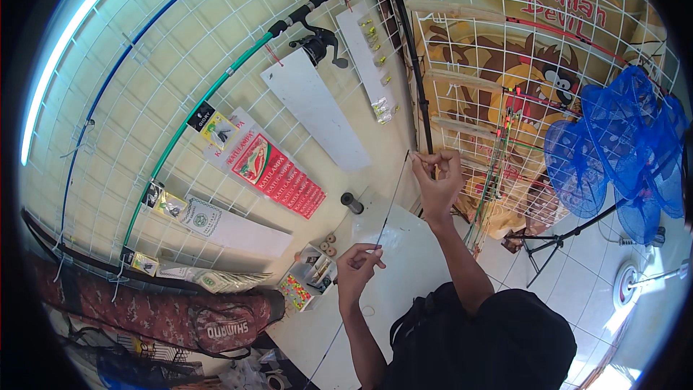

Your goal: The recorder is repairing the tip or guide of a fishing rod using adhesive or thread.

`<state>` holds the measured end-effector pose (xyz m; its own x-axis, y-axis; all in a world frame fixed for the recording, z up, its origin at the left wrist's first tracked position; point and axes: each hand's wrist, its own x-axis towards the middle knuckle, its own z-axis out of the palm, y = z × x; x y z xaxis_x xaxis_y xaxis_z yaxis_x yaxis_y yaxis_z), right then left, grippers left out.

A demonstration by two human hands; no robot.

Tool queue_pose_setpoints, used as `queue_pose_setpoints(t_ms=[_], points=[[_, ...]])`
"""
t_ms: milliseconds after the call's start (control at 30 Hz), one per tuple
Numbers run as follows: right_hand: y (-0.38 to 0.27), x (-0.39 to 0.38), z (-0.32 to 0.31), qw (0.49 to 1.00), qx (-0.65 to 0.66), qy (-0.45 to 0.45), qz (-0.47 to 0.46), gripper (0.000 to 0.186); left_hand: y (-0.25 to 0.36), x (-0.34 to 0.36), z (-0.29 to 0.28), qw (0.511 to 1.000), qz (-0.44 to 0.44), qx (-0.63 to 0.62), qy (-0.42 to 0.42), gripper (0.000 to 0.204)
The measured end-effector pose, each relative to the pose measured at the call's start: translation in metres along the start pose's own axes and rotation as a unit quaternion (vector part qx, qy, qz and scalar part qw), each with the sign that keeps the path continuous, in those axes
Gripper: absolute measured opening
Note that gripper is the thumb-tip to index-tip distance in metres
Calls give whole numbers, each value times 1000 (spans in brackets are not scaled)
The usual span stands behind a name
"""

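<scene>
A thin dark fishing rod runs slantwise across my front, from its tip near my right hand down past my left forearm to the lower edge. My left hand pinches it part way along between thumb and fingers. Higher up and to the right, my right hand is closed in a pinch right at the tip. Whether a line or a small fitting is between those fingertips is too small to tell. Beneath both hands lies a pale tabletop.
On the table stand a dark cylinder and a compartment box with colourful beads. A wire grid at left carries a green rod with reel and hanging packets. Blue nets hang at right. A camouflage rod bag lies lower left.
</scene>
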<state>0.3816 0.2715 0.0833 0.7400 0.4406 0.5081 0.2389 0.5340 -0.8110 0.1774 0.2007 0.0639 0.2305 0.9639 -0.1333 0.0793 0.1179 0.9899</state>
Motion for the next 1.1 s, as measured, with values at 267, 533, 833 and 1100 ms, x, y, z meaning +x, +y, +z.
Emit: queue_pose_setpoints(t_ms=[267,533,833,1100], points=[[6,13,-4,970,163,-67,169,34,-2,2,0,1000,4,5,-6,13],[5,18,-8,953,173,-71,238,35,-5,1,0,1000,7,10,-7,14],[13,29,-15,906,196,-155,341,25,-5,0,3,1000,1,-5,-15,15],[35,46,-24,797,339,-296,402,32,-4,0,4,1000,2,4,-18,15]])
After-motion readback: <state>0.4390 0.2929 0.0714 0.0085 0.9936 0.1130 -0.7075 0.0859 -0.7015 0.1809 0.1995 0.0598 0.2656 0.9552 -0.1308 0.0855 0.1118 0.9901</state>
